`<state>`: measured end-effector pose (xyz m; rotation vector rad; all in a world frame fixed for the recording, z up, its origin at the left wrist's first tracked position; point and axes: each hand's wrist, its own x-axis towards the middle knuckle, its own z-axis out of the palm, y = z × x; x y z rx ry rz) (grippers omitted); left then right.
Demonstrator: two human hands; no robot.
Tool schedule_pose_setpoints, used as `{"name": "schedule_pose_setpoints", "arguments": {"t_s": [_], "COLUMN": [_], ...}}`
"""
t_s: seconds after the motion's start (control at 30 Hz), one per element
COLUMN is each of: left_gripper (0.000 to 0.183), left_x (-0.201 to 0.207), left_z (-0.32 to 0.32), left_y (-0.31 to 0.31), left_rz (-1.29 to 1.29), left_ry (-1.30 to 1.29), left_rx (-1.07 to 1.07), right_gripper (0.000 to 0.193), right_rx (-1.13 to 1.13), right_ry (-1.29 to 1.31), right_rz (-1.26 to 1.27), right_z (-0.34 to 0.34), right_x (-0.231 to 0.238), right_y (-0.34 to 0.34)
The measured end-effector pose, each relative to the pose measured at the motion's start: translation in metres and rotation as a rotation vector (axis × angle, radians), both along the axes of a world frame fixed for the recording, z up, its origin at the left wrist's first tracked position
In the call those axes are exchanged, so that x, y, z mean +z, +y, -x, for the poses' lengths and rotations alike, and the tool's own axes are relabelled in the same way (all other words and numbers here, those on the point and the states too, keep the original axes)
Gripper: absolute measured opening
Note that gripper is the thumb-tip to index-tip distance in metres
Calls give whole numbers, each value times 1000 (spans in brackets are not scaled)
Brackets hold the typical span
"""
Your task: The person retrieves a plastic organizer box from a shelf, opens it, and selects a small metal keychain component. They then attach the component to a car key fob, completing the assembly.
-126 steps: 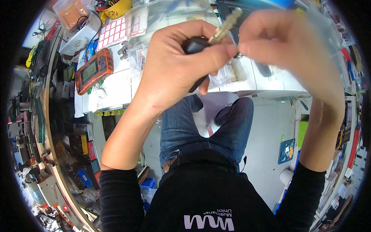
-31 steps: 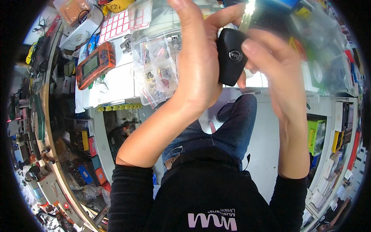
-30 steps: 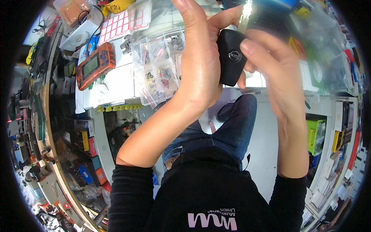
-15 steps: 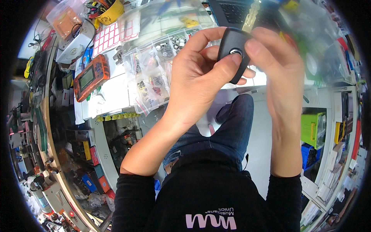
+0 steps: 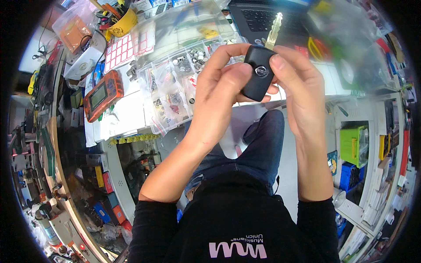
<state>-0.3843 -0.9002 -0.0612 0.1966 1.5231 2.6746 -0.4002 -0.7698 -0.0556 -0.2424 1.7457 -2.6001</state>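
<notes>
A black car key fob (image 5: 258, 81) is held up over the front edge of the bench, its metal key blade (image 5: 274, 33) sticking out at the top. My left hand (image 5: 223, 79) is closed round the fob's left side, the thumb pressed against its face near a small round silver emblem. From the other side my right hand (image 5: 298, 72) pinches the fob's upper right corner, close to the foot of the blade. Its fingers behind the fob are partly hidden. Just left of my left hand lies a clear compartment box (image 5: 169, 94) of small parts.
An orange handheld device (image 5: 103, 95) with a screen lies on the left of the white bench. Behind stand a yellow tool cup (image 5: 123, 24) and a red-and-white label sheet (image 5: 119, 56). A dark laptop (image 5: 256, 19) is at the back; a green bin (image 5: 353, 147) sits below right.
The key fob has come slightly down and left, turning its face and emblem more fully into view. My right hand has moved left with it, and my left thumb has slid off the emblem.
</notes>
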Motion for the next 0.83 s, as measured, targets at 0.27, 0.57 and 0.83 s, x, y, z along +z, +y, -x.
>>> {"name": "schedule_pose_setpoints", "arguments": {"t_s": [0.27,0.57,0.83], "left_gripper": [29,29,33], "left_x": [-8,28,205], "left_z": [17,75,40], "left_y": [14,87,272], "left_rz": [124,121,110], "left_ry": [77,-56,16], "left_rx": [29,-136,-670], "right_gripper": [23,19,17], "right_rx": [-75,-221,-757], "right_ry": [12,-43,-47], "right_rz": [-42,51,35], "right_z": [12,52,-45], "right_x": [-6,23,202], "right_y": [11,82,244]}}
